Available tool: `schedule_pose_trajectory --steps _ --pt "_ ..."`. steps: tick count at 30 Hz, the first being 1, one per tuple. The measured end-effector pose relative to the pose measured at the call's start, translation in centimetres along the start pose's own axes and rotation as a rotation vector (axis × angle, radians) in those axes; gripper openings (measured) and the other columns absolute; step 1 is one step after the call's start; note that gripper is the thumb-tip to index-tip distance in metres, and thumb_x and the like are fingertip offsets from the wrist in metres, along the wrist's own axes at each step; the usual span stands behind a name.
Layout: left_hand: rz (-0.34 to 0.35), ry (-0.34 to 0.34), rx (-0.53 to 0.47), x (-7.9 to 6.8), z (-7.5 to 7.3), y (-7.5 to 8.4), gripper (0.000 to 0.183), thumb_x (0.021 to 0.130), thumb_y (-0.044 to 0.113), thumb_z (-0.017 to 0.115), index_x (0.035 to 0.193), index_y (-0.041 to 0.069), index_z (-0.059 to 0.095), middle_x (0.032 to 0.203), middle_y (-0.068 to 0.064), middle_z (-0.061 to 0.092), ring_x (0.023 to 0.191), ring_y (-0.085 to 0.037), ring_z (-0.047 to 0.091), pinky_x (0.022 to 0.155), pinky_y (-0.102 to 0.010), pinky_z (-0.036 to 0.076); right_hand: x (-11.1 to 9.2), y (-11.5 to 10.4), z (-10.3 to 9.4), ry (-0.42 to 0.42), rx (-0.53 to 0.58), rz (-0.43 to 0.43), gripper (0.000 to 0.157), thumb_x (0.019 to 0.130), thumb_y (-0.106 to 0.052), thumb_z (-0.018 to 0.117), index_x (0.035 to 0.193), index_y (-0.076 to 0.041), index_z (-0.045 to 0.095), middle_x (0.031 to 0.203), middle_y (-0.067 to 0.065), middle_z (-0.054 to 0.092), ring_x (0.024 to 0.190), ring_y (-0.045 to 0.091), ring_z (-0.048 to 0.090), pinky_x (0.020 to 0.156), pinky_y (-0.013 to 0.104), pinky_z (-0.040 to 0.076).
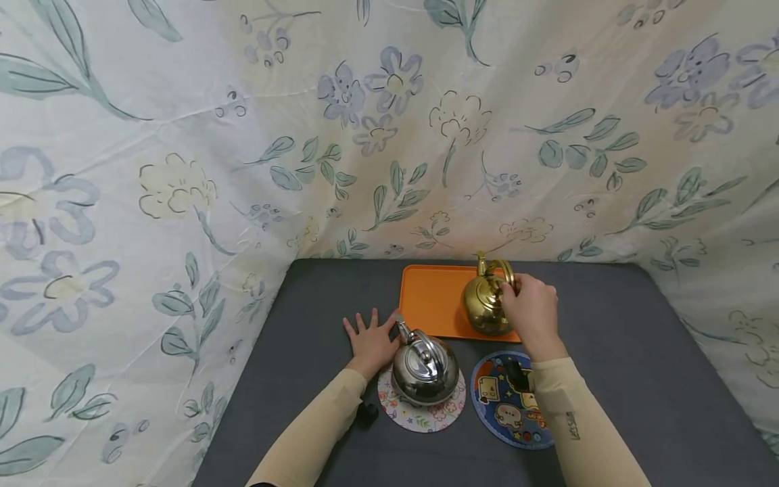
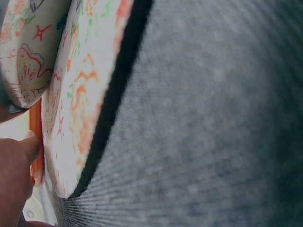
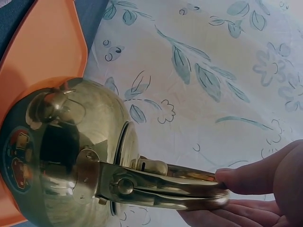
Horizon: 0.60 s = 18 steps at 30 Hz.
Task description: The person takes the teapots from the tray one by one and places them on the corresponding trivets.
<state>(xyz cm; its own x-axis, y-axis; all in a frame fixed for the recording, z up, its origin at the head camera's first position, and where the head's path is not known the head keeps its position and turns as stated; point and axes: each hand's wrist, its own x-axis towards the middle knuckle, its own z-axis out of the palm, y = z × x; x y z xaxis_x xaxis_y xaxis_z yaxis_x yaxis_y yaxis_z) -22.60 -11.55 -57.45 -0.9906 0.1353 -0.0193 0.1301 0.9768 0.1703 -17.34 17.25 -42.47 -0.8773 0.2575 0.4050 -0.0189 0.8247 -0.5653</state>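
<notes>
A gold kettle (image 1: 487,306) stands at the right end of the orange tray (image 1: 429,294), its base against the tray surface. My right hand (image 1: 535,311) holds its arched handle (image 3: 165,187), with the thumb on one side and the fingers on the other. On a round floral mat (image 1: 420,421) sits a silver kettle (image 1: 425,375), its spout toward the back left. My left hand (image 1: 372,345) lies beside that kettle with fingers spread, its thumb side near the spout and the tray's front left corner. In the left wrist view, part of the left hand (image 2: 16,175) shows past the mat's edge.
A round blue cartoon mat (image 1: 505,412) lies on the dark table (image 1: 341,291) right of the floral mat, partly hidden by the right forearm. Flower-print cloth (image 1: 389,169) rises behind the table and along its sides.
</notes>
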Motion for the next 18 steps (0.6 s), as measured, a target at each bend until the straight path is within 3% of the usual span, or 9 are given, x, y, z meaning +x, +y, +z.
schedule_pose_trajectory --steps 5,12,18 --pt "0.001 0.004 0.006 0.0 0.0 0.0 0.062 0.098 0.060 0.052 0.156 0.047 0.034 0.163 -0.014 0.034 0.147 -0.056 0.022 0.115 -0.076 0.001 -0.4 -0.1 -0.3 0.010 0.003 -0.018 0.019 0.095 -0.011 0.067 0.094 0.007 0.073 0.061 0.014 0.064 0.048 0.025 0.056 0.055 0.043 0.046" --pt "-0.002 -0.001 0.010 0.1 0.1 0.0 0.062 0.098 0.059 0.053 0.156 0.047 0.033 0.163 -0.014 0.033 0.148 -0.055 0.022 0.115 -0.076 0.000 -0.9 -0.3 -0.7 0.007 0.008 -0.003 0.022 0.095 -0.010 0.067 0.102 0.009 0.073 0.072 0.019 0.070 0.057 0.031 0.062 0.062 0.050 0.052" --pt "0.005 0.004 0.003 0.0 0.0 0.0 0.062 0.098 0.059 0.053 0.156 0.046 0.035 0.163 -0.014 0.034 0.147 -0.056 0.022 0.114 -0.077 0.000 -1.1 -0.5 -0.9 0.012 0.002 0.008 0.022 0.096 -0.012 0.066 0.099 0.009 0.073 0.074 0.020 0.071 0.061 0.034 0.064 0.064 0.052 0.052"
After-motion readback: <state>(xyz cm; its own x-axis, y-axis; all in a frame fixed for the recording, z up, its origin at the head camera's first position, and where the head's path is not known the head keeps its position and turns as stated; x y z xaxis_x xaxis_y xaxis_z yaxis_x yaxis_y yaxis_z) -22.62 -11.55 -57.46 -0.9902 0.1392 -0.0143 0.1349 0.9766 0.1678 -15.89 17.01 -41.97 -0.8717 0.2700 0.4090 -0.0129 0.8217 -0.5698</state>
